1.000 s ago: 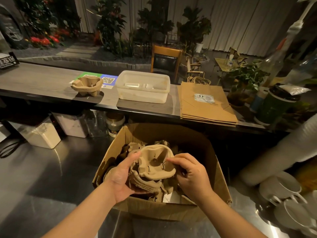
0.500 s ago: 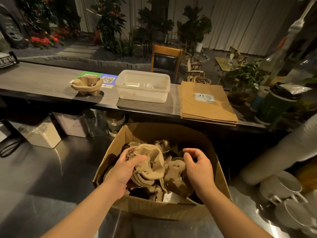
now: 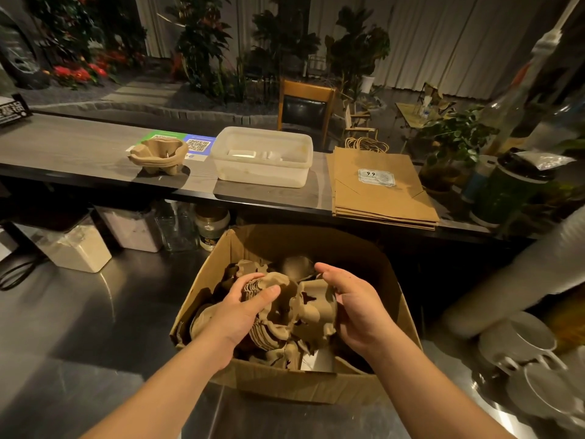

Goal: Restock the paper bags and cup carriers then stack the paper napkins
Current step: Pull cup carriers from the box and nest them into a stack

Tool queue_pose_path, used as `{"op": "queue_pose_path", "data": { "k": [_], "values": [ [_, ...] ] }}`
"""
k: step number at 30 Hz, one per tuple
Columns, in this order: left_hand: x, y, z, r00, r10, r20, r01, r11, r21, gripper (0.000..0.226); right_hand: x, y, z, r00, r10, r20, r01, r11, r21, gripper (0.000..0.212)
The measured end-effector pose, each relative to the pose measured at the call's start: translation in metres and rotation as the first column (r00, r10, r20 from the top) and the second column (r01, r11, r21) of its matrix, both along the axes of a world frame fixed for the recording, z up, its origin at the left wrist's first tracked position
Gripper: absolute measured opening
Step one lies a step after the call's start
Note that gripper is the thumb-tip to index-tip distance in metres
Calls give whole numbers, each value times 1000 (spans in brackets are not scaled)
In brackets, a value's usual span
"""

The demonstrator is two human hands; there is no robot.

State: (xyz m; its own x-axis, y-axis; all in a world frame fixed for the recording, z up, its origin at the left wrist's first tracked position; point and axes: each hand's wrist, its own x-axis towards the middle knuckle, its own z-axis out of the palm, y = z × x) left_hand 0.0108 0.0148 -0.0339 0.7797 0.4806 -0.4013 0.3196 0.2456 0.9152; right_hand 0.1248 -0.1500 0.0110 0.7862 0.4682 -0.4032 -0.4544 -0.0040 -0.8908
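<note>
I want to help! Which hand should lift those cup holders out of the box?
Probably the left hand: it already grips the nested cup carriers in the cardboard box. The right hand only cups their side.

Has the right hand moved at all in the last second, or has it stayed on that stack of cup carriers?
Yes. The right hand has let go of the stack of cup carriers and swung rightward, toward the cardboard box right wall.
</note>
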Motion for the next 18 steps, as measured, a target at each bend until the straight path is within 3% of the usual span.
{"op": "queue_pose_path", "data": {
  "k": [5, 10, 13, 15, 18],
  "values": [
    [0, 5, -3, 1000, -3, 1, 3, 999, -50, 33, 1, 2, 3, 982, 125, 143, -101, 981, -164, 47],
    [0, 8, -6, 1000, -6, 1, 6, 999, -39, 34, 10, -8, -4, 953, 291, 88, -283, 955, -91, 57],
    [0, 7, -3, 1000, -17, -11, 17, 999, -45, 31, 14, -15, -8, 925, 373, 70, -370, 928, -51, 48],
    [-1, 7, -2, 1000, -15, -21, 14, 999, -30, 33, 15, -14, -12, 868, 445, 221, -398, 889, -228, 36],
    [-1, 6, -1, 1000, -8, -28, 7, 1000, -12, 46, 16, -7, -15, 810, 454, 372, -272, 852, -449, 23]
  ]
}}
